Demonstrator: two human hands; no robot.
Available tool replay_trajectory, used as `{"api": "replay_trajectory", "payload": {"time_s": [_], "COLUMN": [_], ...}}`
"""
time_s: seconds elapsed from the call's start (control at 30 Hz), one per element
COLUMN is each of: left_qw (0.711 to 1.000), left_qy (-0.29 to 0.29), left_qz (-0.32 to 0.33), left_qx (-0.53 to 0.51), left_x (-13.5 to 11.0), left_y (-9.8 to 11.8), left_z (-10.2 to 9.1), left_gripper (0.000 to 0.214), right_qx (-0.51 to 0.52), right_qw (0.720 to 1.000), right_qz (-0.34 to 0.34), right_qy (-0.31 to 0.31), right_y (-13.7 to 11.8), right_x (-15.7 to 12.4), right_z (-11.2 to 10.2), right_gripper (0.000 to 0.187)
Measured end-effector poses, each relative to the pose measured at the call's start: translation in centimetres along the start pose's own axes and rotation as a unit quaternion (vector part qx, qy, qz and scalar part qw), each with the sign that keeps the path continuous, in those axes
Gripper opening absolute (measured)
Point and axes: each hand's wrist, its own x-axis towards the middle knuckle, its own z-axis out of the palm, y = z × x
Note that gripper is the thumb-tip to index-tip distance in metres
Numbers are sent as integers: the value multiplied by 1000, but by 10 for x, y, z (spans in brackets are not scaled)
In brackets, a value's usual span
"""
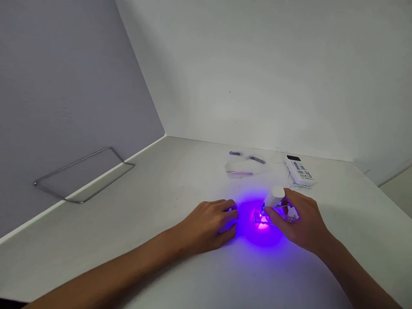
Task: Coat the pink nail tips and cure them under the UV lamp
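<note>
My right hand (304,216) grips a small white UV lamp (274,196) between thumb and fingers, tilted down. Its violet light falls on a small flat piece (259,217) lying on the table just under the lamp's end; the glare hides what kind of piece it is. Part of a white cord or clear fitting shows inside the curl of my right fingers. To the left of the glow, my left hand (215,225) rests on the table with its fingers loosely bent and apart, and I see nothing held in it.
On the white table (154,180) a white printed device (301,171) with a cord lies at the back right. Small dark strips (257,159) and a pale strip (240,174) lie near the back wall. A bent metal wire frame (96,192) leans against the left wall.
</note>
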Motion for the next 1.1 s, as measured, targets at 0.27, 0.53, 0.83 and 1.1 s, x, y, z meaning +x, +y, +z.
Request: {"api": "replay_trajectory", "payload": {"time_s": [0.27,0.53,0.83,1.1], "left_qw": [1000,999,997,995], "left_qy": [-12,28,58,77], "left_qz": [12,17,34,25], "left_qx": [7,-13,-29,-59], "left_x": [2,2,2,-1], "left_y": [-1,0,1,-1], "left_z": [0,1,-1,2], "left_gripper": [12,18,32,31], "right_qx": [4,-3,-3,0], "right_qw": [1000,1000,1000,1000], "right_qz": [-5,-6,-5,-3], "right_qy": [-3,-3,-6,-2], "right_y": [-1,-1,-1,-2], "right_x": [2,2,1,2], "right_z": [-1,-1,-1,-1], "right_gripper": [17,16,17,21]}}
